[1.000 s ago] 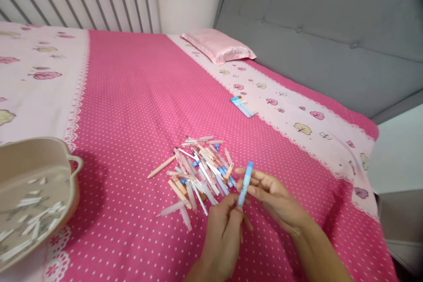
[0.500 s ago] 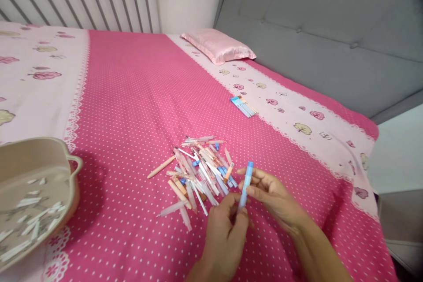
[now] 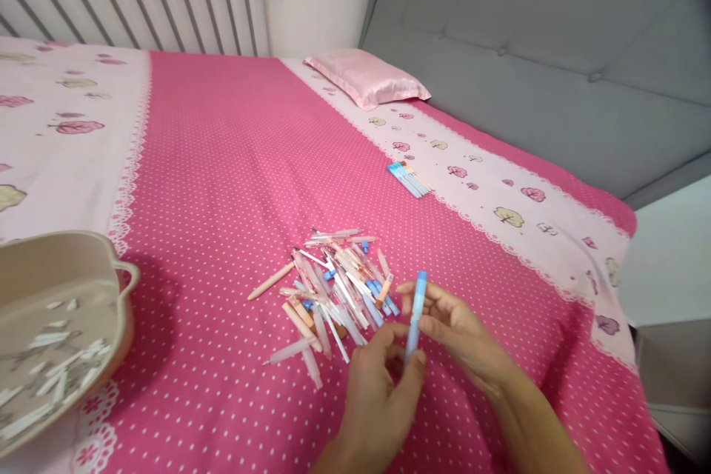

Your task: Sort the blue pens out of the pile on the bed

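Note:
A blue pen [image 3: 416, 315] stands nearly upright between my two hands, its darker blue end on top. My left hand [image 3: 383, 392] pinches the pale lower barrel between thumb and fingers, which hide the bottom tip. Higher up, my right hand [image 3: 452, 329] has its thumb and fingers closed around the middle of the pen. Just left of my hands lies a loose pile of pens and pen parts [image 3: 338, 289], with pink, white, clear, orange and blue pieces crossing one another.
A neat row of blue and orange pens [image 3: 409, 179] lies farther back on the pink dotted bedspread [image 3: 222, 148]. At the left, a beige basin [image 3: 125, 296] holds small white pieces. A pink pillow [image 3: 366, 78] rests near the grey headboard [image 3: 533, 44].
The pen has shifted very slightly right, and my left thumb sits a little farther right along it. The pile, row and basin look the same.

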Demonstrator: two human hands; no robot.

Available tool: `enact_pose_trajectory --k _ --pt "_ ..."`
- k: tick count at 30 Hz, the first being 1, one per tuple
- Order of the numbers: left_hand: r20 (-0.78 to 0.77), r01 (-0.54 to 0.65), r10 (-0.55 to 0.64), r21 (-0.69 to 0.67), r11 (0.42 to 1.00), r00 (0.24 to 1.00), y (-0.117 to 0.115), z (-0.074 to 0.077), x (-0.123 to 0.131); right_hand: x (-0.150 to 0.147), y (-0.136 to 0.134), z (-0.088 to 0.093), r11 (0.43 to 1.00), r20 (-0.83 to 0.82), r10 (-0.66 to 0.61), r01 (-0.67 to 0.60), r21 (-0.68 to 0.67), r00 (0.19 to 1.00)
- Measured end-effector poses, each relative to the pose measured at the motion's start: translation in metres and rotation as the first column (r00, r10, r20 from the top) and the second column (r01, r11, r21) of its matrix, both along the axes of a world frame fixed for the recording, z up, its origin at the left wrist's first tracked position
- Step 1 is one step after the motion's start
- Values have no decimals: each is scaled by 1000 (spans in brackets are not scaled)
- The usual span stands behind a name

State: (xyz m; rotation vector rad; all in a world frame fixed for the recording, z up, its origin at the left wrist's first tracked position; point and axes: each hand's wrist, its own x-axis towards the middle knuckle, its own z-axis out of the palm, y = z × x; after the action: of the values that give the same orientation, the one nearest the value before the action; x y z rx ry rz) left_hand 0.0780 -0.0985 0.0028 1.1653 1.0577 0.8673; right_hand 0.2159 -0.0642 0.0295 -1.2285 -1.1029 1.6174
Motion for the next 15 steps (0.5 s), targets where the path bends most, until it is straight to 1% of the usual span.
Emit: enact_pose_trajectory --k 4,8,15 --pt "75 7 -4 -44 999 997 -1 1 0 1 -1 2 1000 -62 20 -21 -8 998" --pt "147 13 0 -89 996 989 -2 1 1 2 0 3 998 -73 53 -55 -29 996" --pt "127 -2 12 -77 997 992 0 1 0 1 0 2 998 -65 39 -43 -55 997"
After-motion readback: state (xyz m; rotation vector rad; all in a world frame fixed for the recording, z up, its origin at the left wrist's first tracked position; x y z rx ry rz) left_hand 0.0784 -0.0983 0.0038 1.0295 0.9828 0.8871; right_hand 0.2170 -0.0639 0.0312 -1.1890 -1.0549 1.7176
